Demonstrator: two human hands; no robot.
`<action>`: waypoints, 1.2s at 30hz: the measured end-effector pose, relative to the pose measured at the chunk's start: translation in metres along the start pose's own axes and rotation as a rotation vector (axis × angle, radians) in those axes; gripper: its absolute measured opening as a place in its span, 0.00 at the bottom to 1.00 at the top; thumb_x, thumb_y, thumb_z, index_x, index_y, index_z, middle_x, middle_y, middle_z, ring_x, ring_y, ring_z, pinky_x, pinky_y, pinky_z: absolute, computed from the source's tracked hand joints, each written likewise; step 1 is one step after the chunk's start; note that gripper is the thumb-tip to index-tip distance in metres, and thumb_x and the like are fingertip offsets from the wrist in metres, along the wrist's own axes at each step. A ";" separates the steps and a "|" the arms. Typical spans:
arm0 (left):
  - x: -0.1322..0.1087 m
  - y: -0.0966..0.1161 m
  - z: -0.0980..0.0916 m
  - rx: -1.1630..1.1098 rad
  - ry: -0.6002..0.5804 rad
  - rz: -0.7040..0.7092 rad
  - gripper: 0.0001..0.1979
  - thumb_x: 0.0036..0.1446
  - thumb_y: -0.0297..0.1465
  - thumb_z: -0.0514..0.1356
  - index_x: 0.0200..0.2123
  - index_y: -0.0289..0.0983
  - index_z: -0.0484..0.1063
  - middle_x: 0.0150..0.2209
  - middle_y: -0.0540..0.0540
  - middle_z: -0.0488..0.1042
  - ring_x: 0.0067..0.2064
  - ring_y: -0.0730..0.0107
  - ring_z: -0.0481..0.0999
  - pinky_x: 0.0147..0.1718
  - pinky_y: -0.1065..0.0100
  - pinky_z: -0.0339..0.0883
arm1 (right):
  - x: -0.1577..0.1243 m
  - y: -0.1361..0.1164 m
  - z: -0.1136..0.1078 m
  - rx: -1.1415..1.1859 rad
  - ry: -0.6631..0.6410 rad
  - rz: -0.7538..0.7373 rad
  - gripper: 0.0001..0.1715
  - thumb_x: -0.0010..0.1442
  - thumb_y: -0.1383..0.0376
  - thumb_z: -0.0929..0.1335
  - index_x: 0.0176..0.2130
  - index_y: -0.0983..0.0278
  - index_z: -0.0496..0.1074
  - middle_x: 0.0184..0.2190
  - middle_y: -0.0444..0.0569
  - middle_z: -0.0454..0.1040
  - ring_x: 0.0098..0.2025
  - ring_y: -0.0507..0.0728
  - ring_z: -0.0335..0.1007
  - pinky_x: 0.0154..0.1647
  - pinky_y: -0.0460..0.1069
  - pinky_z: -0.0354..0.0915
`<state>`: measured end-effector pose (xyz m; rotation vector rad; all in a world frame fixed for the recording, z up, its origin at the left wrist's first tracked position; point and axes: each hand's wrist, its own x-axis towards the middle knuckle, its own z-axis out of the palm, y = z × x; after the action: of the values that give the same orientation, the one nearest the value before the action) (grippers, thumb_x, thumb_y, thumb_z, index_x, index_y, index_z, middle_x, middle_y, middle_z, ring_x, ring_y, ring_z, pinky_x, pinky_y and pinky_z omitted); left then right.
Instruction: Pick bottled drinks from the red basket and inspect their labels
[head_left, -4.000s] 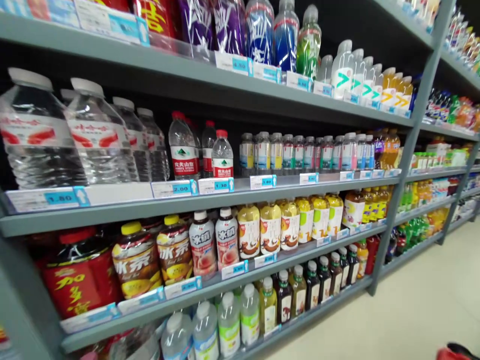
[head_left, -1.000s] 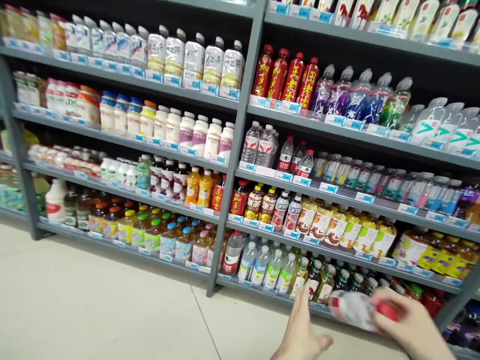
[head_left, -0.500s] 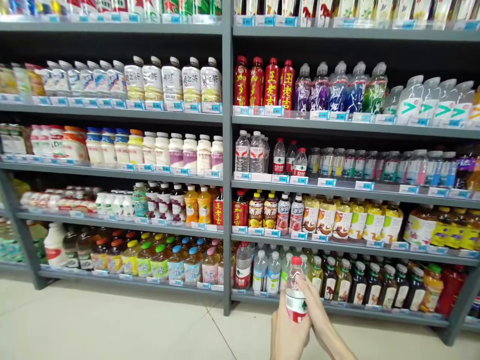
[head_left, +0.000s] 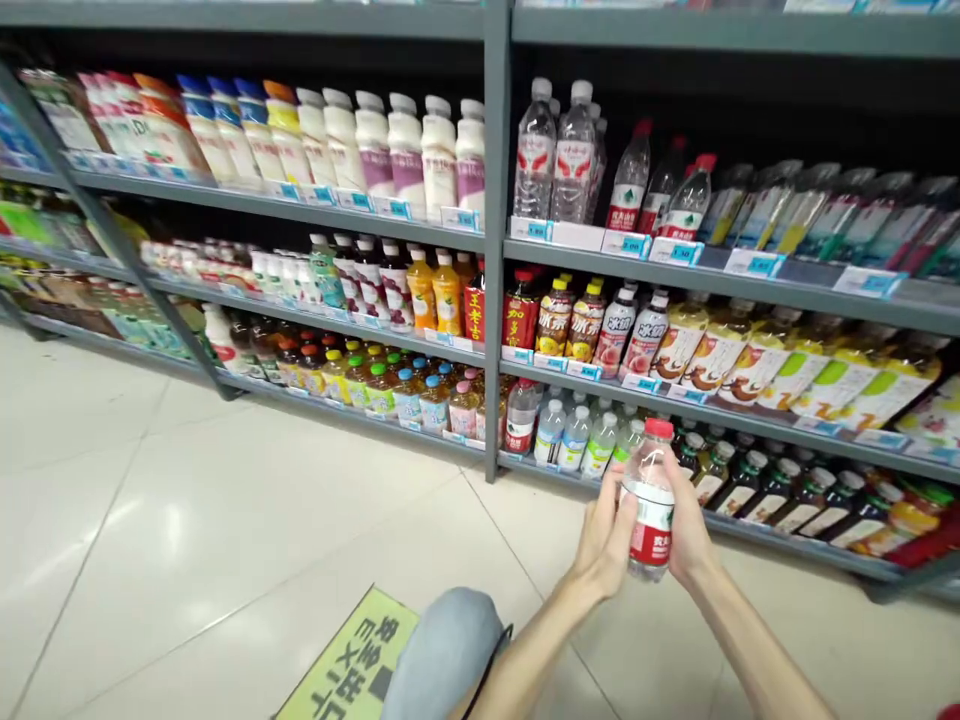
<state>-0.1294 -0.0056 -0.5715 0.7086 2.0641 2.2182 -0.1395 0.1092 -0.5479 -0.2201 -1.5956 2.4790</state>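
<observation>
Between my two hands is a small clear water bottle (head_left: 651,520) with a red cap and a red-and-white label, nearly upright. My left hand (head_left: 606,535) grips its left side, fingers bent around the plastic. On the opposite side my right hand (head_left: 686,520) is closed against it, its fingers partly hidden behind the bottle. The bottle is held in front of the lowest shelf. Similar red-capped water bottles (head_left: 688,200) stand on a higher shelf, beside taller clear bottles with white caps (head_left: 574,155).
Grey shelving (head_left: 496,240) full of drinks runs across the view, with price tags along its edges. A grey upright post divides it. Below lies a pale tiled floor (head_left: 225,520) with a yellow-green exit sign (head_left: 352,660). My grey-clad knee (head_left: 450,650) shows at the bottom.
My view has dropped and come closer to the shelves, bringing the floor sign and my knee into sight. The hands have opened out to the bottle's sides, showing more of its label.
</observation>
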 end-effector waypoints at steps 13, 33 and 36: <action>-0.001 -0.016 0.002 0.191 0.046 -0.090 0.30 0.69 0.48 0.47 0.66 0.36 0.58 0.45 0.40 0.81 0.43 0.54 0.81 0.43 0.61 0.71 | 0.009 0.008 0.000 -0.290 -0.020 -0.213 0.23 0.58 0.44 0.71 0.35 0.62 0.74 0.30 0.45 0.76 0.30 0.54 0.67 0.33 0.48 0.62; 0.003 -0.016 0.001 0.149 0.050 -0.117 0.28 0.70 0.47 0.47 0.65 0.37 0.59 0.51 0.38 0.79 0.47 0.56 0.81 0.50 0.61 0.70 | 0.014 0.011 0.000 -0.357 -0.006 -0.194 0.27 0.59 0.42 0.69 0.40 0.62 0.76 0.34 0.48 0.78 0.32 0.57 0.68 0.34 0.50 0.61; 0.003 -0.015 0.002 0.142 0.045 -0.131 0.29 0.70 0.47 0.47 0.66 0.37 0.59 0.51 0.38 0.79 0.44 0.57 0.82 0.48 0.61 0.71 | 0.014 0.011 0.000 -0.351 -0.010 -0.186 0.27 0.59 0.42 0.69 0.40 0.62 0.76 0.34 0.48 0.78 0.34 0.57 0.69 0.36 0.50 0.61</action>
<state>-0.1359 -0.0012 -0.5847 0.5186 2.2368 2.0545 -0.1537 0.1078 -0.5578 -0.1004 -1.9503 2.0561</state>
